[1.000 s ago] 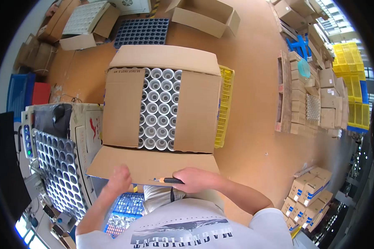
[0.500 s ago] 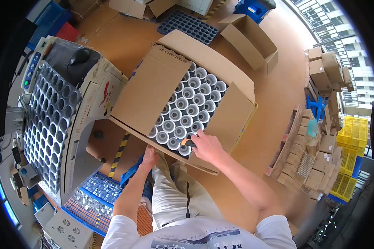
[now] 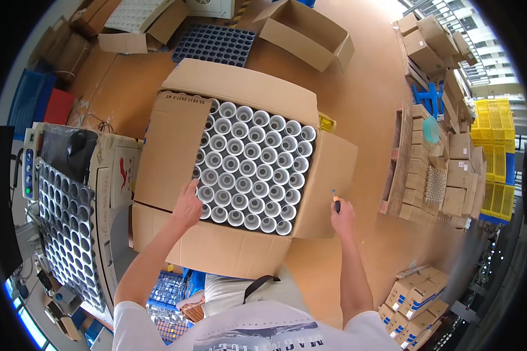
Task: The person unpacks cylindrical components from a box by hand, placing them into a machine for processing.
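A large open carton (image 3: pixel 228 243) stands before me, filled with rows of white cup-like round parts (image 3: pixel 247 168) with dark centres. My left hand (image 3: pixel 185 206) is at the inner edge of the left flap (image 3: pixel 170 146), fingers closed on that edge near the front corner. The left flap covers part of the leftmost row. Out to the right, beyond the folded-out right flap (image 3: pixel 328 181), my right hand (image 3: pixel 343 215) is closed around what looks like a box cutter (image 3: pixel 337 205). Its black handle and thin tip point away from me.
At my left stands a machine (image 3: pixel 120 175) with a tray of round holes (image 3: pixel 67 228) on it. Behind the carton lie a dark tray (image 3: pixel 214 45) and an open box (image 3: pixel 304 35). Stacked cartons (image 3: pixel 459 169) and yellow crates (image 3: pixel 495 126) are at right.
My right hand, with the cutter, has moved from the carton's front edge out to the right. My left hand has risen to the left flap. The right flap is folded outward, exposing more white parts.
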Action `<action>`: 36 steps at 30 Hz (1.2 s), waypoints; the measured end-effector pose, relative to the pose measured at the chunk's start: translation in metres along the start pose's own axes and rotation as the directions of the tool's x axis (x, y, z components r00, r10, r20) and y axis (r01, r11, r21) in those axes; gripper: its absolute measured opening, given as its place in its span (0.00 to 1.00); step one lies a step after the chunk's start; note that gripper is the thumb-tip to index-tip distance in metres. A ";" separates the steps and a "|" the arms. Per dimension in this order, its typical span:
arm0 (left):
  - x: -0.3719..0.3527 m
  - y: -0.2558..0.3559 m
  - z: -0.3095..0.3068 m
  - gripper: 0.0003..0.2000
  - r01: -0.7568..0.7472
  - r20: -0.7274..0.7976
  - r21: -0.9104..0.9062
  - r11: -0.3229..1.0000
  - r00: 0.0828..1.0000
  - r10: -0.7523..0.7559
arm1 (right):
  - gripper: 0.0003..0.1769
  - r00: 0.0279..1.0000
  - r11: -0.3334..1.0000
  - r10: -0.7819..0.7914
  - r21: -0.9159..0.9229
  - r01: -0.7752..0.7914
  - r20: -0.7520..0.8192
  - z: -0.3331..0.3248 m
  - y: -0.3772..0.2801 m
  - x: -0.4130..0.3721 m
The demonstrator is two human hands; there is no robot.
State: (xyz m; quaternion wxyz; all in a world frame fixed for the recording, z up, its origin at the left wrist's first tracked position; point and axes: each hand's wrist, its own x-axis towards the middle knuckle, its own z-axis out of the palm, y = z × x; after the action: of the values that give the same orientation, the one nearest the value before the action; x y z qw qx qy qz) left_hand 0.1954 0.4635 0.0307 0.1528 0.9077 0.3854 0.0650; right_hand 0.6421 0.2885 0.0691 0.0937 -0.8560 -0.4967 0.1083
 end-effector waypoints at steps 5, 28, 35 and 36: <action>0.034 -0.026 -0.030 0.05 -0.325 0.504 0.254 0.911 0.848 0.162 | 0.12 0.692 0.206 0.330 0.666 -0.717 0.642 0.087 -0.030 0.013; 0.036 -0.236 -0.181 0.09 0.835 -0.241 0.130 0.534 0.549 -0.800 | 0.28 0.856 0.783 0.511 0.367 -0.502 0.079 0.097 -0.091 0.044; 0.045 -0.251 -0.167 0.10 0.853 -0.191 0.175 0.492 0.520 -0.833 | 0.28 0.887 0.798 0.456 0.477 -0.368 -0.078 0.114 -0.082 0.041; 0.045 -0.249 -0.168 0.10 0.849 -0.184 0.184 0.496 0.525 -0.831 | 0.28 0.879 0.775 0.475 0.495 -0.393 -0.047 0.111 -0.085 0.042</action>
State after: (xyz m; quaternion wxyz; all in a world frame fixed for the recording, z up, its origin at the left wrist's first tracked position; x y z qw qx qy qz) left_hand 0.0176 0.6978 0.1076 0.0354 0.6140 0.7878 -0.0347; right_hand 0.5610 0.3722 -0.0188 0.3129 -0.9045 -0.2337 0.1712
